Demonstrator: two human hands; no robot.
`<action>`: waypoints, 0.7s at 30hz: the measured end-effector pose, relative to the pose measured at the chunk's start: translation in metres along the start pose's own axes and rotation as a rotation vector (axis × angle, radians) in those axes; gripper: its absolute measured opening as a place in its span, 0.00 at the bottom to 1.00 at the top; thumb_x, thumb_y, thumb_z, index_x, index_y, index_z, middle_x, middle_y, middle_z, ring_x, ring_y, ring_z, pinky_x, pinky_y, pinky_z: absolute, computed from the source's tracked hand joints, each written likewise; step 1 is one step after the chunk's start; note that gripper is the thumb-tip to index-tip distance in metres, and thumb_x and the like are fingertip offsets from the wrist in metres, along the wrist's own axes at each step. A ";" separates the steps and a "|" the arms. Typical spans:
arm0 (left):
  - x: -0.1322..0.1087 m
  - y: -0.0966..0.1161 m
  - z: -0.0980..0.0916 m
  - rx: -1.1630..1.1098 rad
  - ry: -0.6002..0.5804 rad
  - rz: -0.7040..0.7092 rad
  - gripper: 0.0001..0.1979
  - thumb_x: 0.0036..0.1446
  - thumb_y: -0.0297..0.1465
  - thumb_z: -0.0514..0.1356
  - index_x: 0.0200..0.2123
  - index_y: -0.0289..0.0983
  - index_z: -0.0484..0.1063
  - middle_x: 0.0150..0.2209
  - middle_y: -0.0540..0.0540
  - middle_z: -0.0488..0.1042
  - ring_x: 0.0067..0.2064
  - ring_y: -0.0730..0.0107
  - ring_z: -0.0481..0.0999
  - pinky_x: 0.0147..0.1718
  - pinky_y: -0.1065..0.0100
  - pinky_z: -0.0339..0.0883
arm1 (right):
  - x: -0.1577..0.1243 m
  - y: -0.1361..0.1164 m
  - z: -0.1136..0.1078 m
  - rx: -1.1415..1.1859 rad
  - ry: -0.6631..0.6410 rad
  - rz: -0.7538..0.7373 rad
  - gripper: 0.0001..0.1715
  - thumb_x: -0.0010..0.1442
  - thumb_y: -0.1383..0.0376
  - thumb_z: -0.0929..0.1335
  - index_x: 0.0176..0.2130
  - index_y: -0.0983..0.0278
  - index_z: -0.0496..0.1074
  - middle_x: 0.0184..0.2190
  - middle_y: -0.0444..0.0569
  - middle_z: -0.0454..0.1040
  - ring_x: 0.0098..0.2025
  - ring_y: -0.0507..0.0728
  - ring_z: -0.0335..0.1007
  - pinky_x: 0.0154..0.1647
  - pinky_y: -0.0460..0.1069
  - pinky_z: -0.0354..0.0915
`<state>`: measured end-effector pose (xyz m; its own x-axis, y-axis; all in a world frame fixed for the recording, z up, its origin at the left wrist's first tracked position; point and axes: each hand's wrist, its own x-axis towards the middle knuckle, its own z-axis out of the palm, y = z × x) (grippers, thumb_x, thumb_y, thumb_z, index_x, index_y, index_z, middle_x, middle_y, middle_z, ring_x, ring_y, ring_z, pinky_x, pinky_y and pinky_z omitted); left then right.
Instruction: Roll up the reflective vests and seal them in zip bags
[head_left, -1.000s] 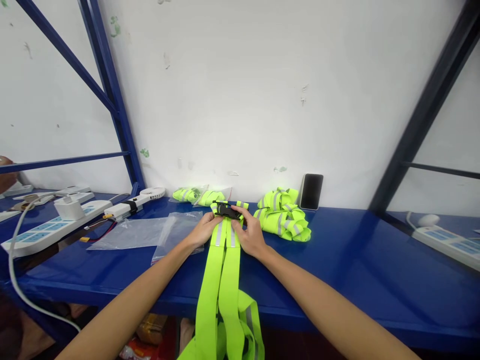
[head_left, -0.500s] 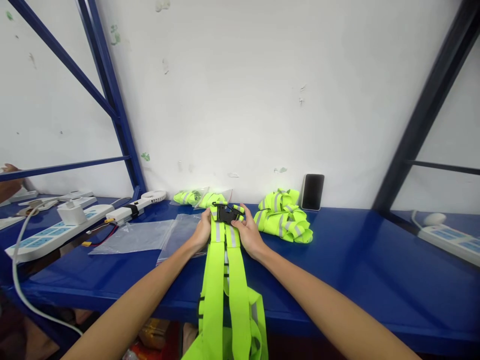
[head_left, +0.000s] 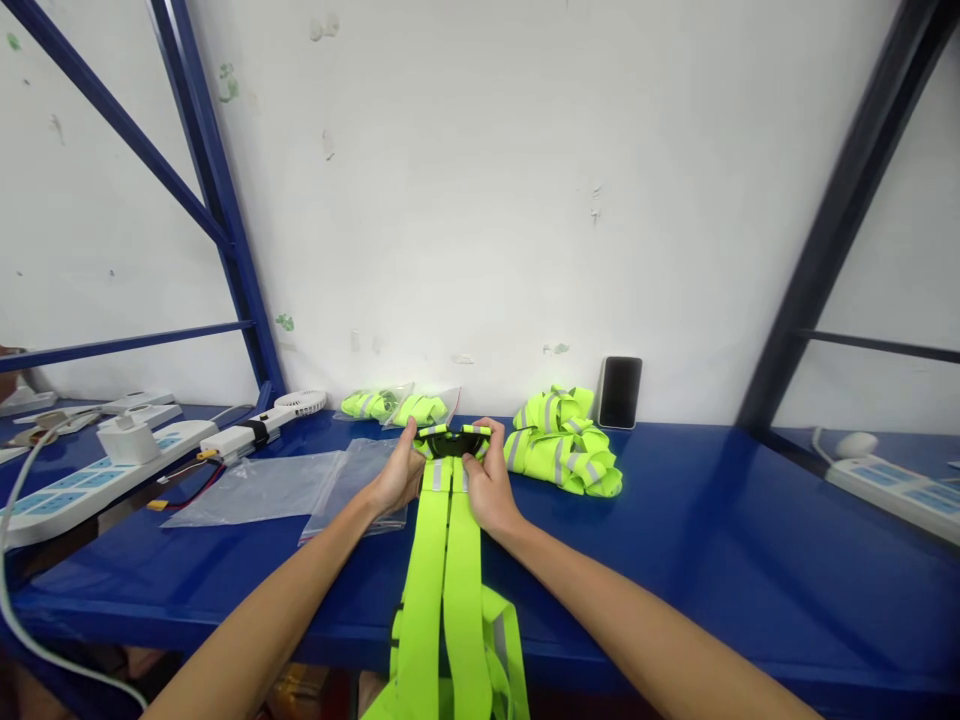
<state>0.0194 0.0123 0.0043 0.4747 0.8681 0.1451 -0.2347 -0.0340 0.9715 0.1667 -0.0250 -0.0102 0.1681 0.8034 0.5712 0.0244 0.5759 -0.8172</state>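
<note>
Both hands grip the top end of a neon-yellow reflective strap harness (head_left: 463, 560), whose long bands hang down over the table's front edge. My left hand (head_left: 399, 468) is closed on the left side of its black buckle end (head_left: 453, 443). On the other side, my right hand (head_left: 491, 485) pinches the strap, thumb against the buckle. Silver stripes cross the bands just below the buckle. Right of my right hand lies a heap of similar bundled neon straps (head_left: 566, 445). Behind my left hand are neon bundles in clear bags (head_left: 371, 403).
Flat clear plastic bags (head_left: 259, 488) lie on the blue table (head_left: 675, 560) at left. Beyond them are a white handheld fan (head_left: 300, 402) and a power strip (head_left: 97, 485). A phone (head_left: 620, 392) leans on the wall. Another power strip (head_left: 892, 485) sits far right.
The buckle end has tipped from facing me to a flatter angle, and its two sides are drawn outward. Both hands keep hold. The view has shifted slightly.
</note>
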 end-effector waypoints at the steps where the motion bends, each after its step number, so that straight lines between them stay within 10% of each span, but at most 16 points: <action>1: -0.001 0.001 -0.001 -0.038 -0.022 -0.067 0.36 0.56 0.58 0.45 0.48 0.36 0.73 0.32 0.42 0.79 0.31 0.62 0.77 0.28 0.68 0.66 | 0.000 0.000 0.001 0.000 0.001 0.001 0.23 0.51 0.72 0.60 0.47 0.58 0.57 0.45 0.48 0.62 0.49 0.57 0.60 0.53 0.53 0.58; 6: -0.002 0.007 -0.001 -0.155 -0.090 -0.306 0.26 0.54 0.53 0.53 0.43 0.38 0.74 0.32 0.44 0.79 0.39 0.55 0.78 0.35 0.64 0.68 | 0.007 0.001 0.000 0.053 0.038 0.055 0.17 0.46 0.72 0.60 0.38 0.59 0.60 0.41 0.47 0.64 0.48 0.58 0.61 0.53 0.53 0.57; 11: 0.000 0.006 0.000 -0.109 -0.071 -0.231 0.16 0.52 0.46 0.59 0.36 0.40 0.73 0.31 0.46 0.77 0.38 0.56 0.77 0.36 0.63 0.68 | 0.019 0.002 -0.002 0.256 0.053 0.214 0.05 0.48 0.64 0.63 0.28 0.61 0.58 0.41 0.47 0.67 0.47 0.58 0.64 0.46 0.51 0.62; 16: 0.000 0.006 -0.001 -0.032 0.023 -0.044 0.18 0.47 0.36 0.67 0.41 0.39 0.71 0.35 0.48 0.77 0.34 0.66 0.76 0.35 0.67 0.68 | 0.022 0.001 0.000 0.550 0.114 0.404 0.11 0.47 0.62 0.68 0.30 0.59 0.60 0.29 0.43 0.65 0.31 0.55 0.67 0.33 0.50 0.65; 21: -0.001 0.008 -0.002 0.006 0.038 0.012 0.36 0.42 0.33 0.69 0.57 0.38 0.64 0.37 0.45 0.77 0.33 0.65 0.77 0.35 0.65 0.70 | 0.023 -0.002 -0.005 0.595 0.142 0.592 0.37 0.41 0.72 0.67 0.51 0.57 0.60 0.36 0.46 0.73 0.35 0.58 0.73 0.33 0.52 0.69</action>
<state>0.0150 0.0118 0.0119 0.4390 0.8859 0.1497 -0.2352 -0.0475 0.9708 0.1756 -0.0085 0.0037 0.1127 0.9935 0.0144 -0.6218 0.0818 -0.7789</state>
